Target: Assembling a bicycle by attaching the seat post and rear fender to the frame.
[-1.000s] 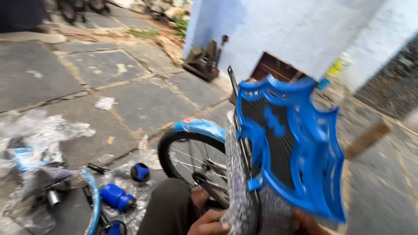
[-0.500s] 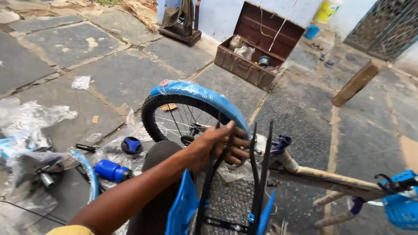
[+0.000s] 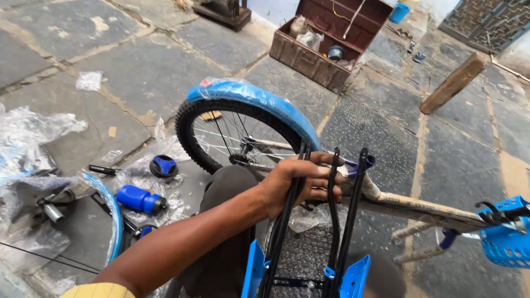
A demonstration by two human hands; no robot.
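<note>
Since half a second ago the view has closed in and tilted down, while the left hand (image 3: 301, 185) stays clenched around the thin black metal rack struts (image 3: 287, 221) beside the paper-wrapped bicycle frame tube (image 3: 419, 208); the right hand is out of view. At twelve o'clock from the fingers (image 3: 326, 177) stands the black-tyred spoked wheel under its plastic-wrapped blue mudguard (image 3: 259, 99). Judging by this, the rack is being lined up on the frame, which calls for a steady grip.

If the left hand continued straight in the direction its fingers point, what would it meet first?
Probably the wrapped beige bicycle frame tube: the left hand grips thin black metal rods, fingers pointing right toward it. Depth is unclear.
</note>
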